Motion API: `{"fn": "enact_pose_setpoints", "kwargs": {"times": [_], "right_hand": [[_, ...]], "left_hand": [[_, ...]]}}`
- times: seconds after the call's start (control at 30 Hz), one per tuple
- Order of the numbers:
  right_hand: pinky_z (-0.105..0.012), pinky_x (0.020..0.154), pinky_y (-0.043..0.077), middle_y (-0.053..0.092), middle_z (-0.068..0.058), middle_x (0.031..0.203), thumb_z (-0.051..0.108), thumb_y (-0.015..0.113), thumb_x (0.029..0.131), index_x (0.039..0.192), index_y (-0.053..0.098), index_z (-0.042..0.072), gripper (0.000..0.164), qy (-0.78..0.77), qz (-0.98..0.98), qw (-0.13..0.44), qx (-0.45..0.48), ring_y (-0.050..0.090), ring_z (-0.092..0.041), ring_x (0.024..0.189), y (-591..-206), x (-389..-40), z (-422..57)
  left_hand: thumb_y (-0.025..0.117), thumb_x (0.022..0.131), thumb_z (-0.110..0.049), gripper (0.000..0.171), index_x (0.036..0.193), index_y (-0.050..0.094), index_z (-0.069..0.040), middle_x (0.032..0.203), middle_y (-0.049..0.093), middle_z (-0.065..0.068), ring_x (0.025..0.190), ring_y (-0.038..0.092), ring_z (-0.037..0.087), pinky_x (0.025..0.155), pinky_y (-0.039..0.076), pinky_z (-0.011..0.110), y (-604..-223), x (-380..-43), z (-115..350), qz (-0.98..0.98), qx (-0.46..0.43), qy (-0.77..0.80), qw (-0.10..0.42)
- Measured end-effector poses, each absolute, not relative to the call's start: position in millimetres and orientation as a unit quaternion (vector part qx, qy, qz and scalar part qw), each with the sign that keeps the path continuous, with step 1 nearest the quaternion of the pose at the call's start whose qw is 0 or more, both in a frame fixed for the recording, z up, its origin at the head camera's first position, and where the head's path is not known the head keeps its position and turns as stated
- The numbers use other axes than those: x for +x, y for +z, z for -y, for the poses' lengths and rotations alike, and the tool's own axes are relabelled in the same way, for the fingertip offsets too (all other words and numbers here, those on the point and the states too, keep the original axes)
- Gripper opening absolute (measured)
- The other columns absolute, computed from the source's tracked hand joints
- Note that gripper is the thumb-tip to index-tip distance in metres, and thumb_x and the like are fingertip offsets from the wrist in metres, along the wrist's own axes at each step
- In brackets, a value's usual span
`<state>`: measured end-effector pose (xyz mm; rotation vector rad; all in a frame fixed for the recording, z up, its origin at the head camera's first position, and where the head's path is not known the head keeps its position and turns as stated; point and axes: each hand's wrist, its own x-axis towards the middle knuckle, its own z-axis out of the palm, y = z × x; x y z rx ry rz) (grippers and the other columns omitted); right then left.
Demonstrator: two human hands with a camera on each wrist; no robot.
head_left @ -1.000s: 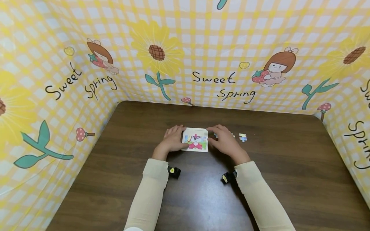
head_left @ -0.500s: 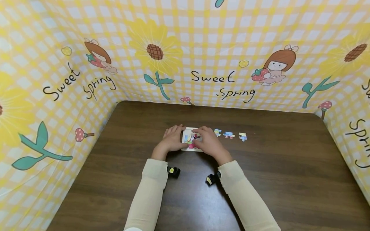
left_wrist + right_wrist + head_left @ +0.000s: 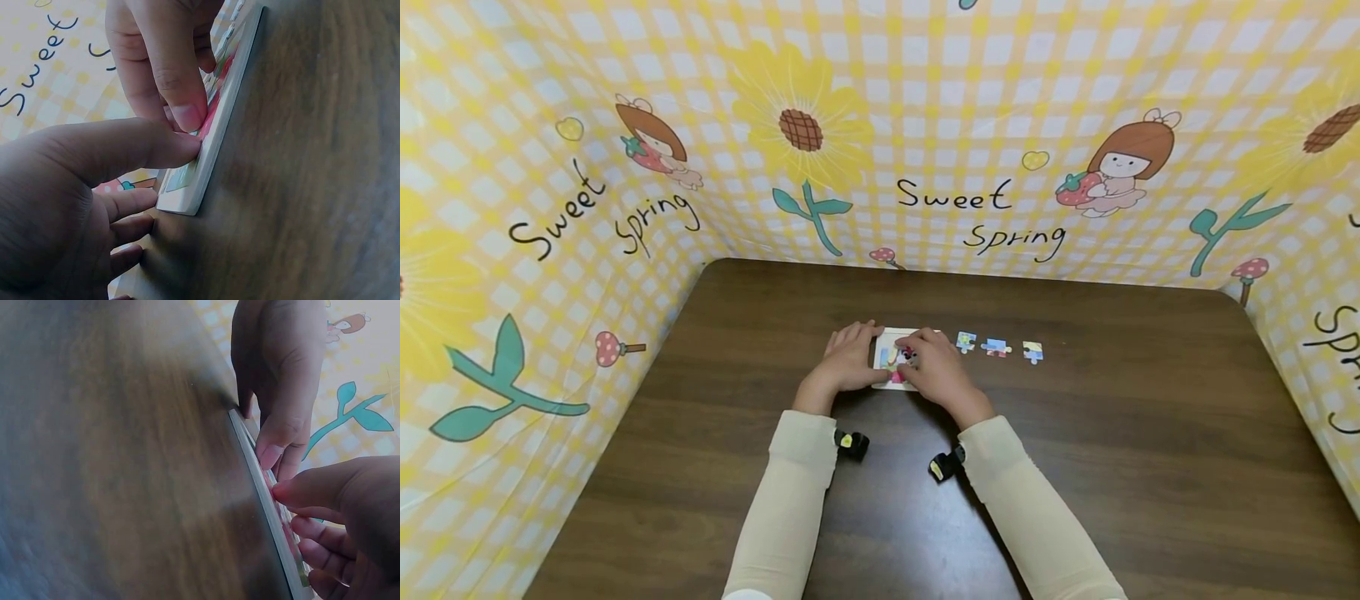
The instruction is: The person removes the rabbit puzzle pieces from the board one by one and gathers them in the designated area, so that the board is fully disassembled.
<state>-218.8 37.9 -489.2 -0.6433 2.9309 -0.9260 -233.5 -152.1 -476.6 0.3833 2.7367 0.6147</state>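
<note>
A jigsaw puzzle in a white frame [image 3: 887, 335] lies on the table, showing a pink cartoon animal. My left hand [image 3: 846, 364] is at its left edge: the thumb [image 3: 169, 145] rests on the picture's near left part, and the fairly straight fingers lie along the outside. My right hand [image 3: 942, 371] covers the puzzle's right side. Its thumb [image 3: 300, 490] and bent fingertips touch the picture surface; no lifted piece shows between them. Right of the frame lie three loose jigsaw pieces: a left one [image 3: 966, 342], a middle one [image 3: 996, 347] and a right one [image 3: 1033, 352].
A dark wooden table [image 3: 1150, 433] extends around the puzzle. Behind it and at both sides hangs a yellow checked cloth [image 3: 970, 108] printed with sunflowers and figures, meeting the table's far edge. A small black camera [image 3: 852, 445] sits at the left wrist, another camera [image 3: 946, 464] at the right.
My right hand has moved left from beside the frame onto the picture, uncovering the loose pieces. It shifts only slightly over the last half second. The left hand stays at the left edge.
</note>
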Motion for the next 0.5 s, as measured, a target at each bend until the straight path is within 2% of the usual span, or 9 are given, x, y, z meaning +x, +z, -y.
{"fn": "enact_pose_setpoints", "kwargs": {"times": [0.5], "right_hand": [[-0.049, 0.088, 0.042, 0.057, -0.006, 0.122, 0.024, 0.069, 0.090, 0.122, 0.068, 0.017, 0.033, -0.292, -0.933, 0.005, -0.212, 0.049, -0.028, 0.111, -491.9, -218.7, -39.0]], "left_hand": [[0.070, 0.085, -0.041, 0.081, 0.152, 0.033, -0.016, 0.160, 0.021, 0.008, 0.147, 0.010, 0.029, 0.117, 0.002, 0.050, -477.4, -233.8, 152.2, -0.955, 0.133, 0.213, 0.156]]}}
